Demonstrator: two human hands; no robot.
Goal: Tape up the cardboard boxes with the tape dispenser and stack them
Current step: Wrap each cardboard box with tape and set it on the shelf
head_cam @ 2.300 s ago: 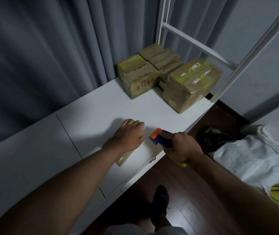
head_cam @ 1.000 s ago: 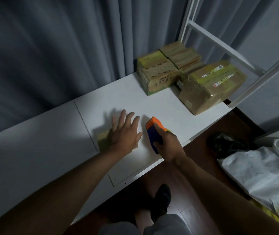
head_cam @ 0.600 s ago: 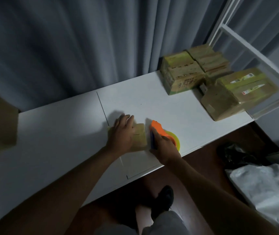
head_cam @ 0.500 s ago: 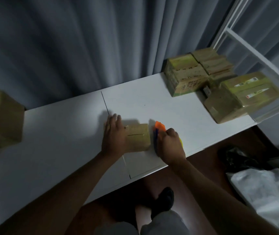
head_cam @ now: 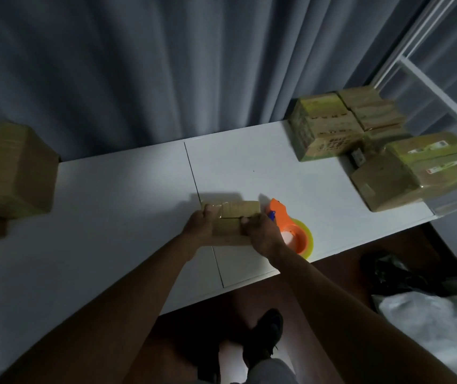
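Note:
A small cardboard box [head_cam: 235, 218] with a strip of tape across its top sits near the front of the white table [head_cam: 127, 200]. My left hand [head_cam: 200, 228] grips its left side and my right hand [head_cam: 262, 233] grips its right side, fingers curled over the top edges. The orange tape dispenser [head_cam: 291, 231] with its yellow-green roll lies flat on the table just right of my right hand, released.
Several taped boxes [head_cam: 324, 134] are grouped at the table's back right, with a larger one [head_cam: 416, 170] by a white shelf frame [head_cam: 441, 87]. A big box [head_cam: 13, 170] stands at the far left. Grey curtains hang behind; bags lie on the floor to the right.
My right hand has put the tape dispenser down on the table and moved onto the small box. Both hands now hold the box. The view has swung left.

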